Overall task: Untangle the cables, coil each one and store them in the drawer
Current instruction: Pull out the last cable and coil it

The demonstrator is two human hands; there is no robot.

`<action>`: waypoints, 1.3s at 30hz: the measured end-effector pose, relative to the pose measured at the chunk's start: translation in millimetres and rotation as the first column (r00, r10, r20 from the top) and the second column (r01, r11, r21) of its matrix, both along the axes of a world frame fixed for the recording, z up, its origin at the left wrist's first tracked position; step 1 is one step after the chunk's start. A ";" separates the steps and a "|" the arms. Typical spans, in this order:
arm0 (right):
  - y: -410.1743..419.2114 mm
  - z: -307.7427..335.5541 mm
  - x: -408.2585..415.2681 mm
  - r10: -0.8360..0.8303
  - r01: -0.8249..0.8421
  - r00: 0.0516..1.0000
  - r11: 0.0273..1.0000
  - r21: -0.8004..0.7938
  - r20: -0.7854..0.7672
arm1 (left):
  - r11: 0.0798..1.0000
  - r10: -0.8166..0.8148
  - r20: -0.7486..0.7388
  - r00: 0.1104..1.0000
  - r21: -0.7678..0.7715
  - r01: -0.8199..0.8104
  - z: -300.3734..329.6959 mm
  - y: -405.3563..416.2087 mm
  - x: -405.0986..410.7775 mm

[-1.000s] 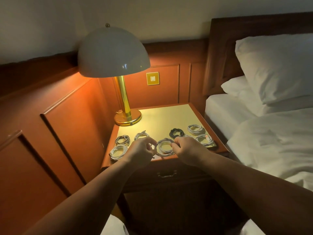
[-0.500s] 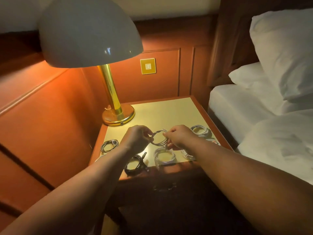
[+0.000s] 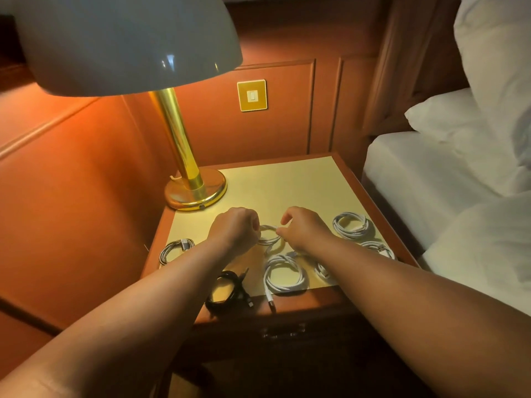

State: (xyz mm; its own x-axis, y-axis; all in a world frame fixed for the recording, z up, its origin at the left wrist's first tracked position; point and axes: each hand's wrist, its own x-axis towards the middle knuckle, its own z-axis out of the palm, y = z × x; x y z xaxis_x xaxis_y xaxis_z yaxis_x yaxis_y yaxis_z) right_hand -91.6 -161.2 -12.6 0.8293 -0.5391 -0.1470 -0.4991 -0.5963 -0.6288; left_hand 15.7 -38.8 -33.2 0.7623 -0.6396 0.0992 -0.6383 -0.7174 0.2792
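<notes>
— Step in hand?
— Coiling, by the look of it. Left hand (image 3: 234, 229) and right hand (image 3: 304, 228) at mid-frame, fingers curled and pinching a small white coil (image 3: 268, 237) from either side, low over the bench (image 3: 287, 185).
— Other cables?
— Already looped and lying on the bench: a white coil (image 3: 284, 275) and a black coil (image 3: 227, 293) at the lower centre edge, a grey-white one (image 3: 173, 249) at centre left, another white one (image 3: 352, 225) at centre right, more partly hidden under the right forearm.
— Drawer?
— Below the bench front, dark, handle (image 3: 283, 331) just visible; seemingly closed.
— Next move?
— Probably tucking the loose end to hold the loop, then freeing one hand for the handle. Gentle pull needed: coils near the front edge, one plug overhanging.
</notes>
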 end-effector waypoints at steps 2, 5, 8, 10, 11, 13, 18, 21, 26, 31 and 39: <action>-1.7 -0.4 -4.6 0.025 -0.025 1.000 1.000 -0.012 0.013 | 1.000 -0.001 0.006 1.000 0.006 0.001 -0.8 -2.7 -1.2; -3.3 1.7 -15.0 0.047 -0.047 0.998 0.999 -0.013 0.029 | 1.000 0.014 -0.050 0.999 0.021 -0.013 1.2 -3.9 -2.6; -5.0 3.9 -27.2 0.052 -0.052 0.998 0.999 -0.008 0.038 | 0.997 0.028 -0.128 0.991 0.071 -0.020 6.3 -1.8 -4.2; -5.1 6.7 -34.5 0.054 -0.054 0.998 0.999 -0.003 0.039 | 0.994 0.020 -0.145 0.989 0.111 -0.004 8.3 -0.7 -4.6; -5.0 8.5 -38.0 0.054 -0.054 0.998 0.999 0.004 0.041 | 0.992 0.021 -0.157 0.987 0.127 -0.001 9.3 -0.5 -4.8; -4.6 13.7 -44.9 0.056 -0.057 0.997 0.998 0.017 0.055 | 0.989 0.026 -0.198 0.980 0.147 0.004 11.8 -0.6 -5.0; -1.8 20.2 -67.6 0.078 -0.081 0.994 0.996 0.031 0.074 | 0.983 -0.056 -0.126 0.990 0.165 0.077 28.6 11.8 -18.8; 3.8 21.3 -88.8 0.127 -0.133 0.989 0.989 0.072 0.083 | 0.983 -0.175 0.002 0.985 0.048 0.175 38.8 37.6 -41.8; 19.3 8.3 -135.6 0.285 -0.285 0.957 0.959 0.000 -0.051 | 0.942 -0.326 0.172 0.930 -0.028 0.335 19.7 105.1 -92.2; 41.1 -13.7 -179.0 0.402 -0.445 0.840 0.894 -0.040 -0.364 | 0.952 -0.306 0.216 0.927 0.098 0.291 -12.6 167.5 -125.1; 68.9 -52.8 -194.3 0.349 -0.560 0.690 0.813 -0.161 -0.634 | 0.961 -0.165 0.190 0.968 0.250 0.114 -41.6 188.6 -145.4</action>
State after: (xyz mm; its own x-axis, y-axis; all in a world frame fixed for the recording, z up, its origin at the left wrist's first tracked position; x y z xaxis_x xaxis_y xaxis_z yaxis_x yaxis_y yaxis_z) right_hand -286.0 -92.3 -65.4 0.8061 -0.2171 -0.5505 -0.2992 -0.9521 -0.0626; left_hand -129.7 149.8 -74.8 0.6423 -0.7624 0.0792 -0.7624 -0.6461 -0.0360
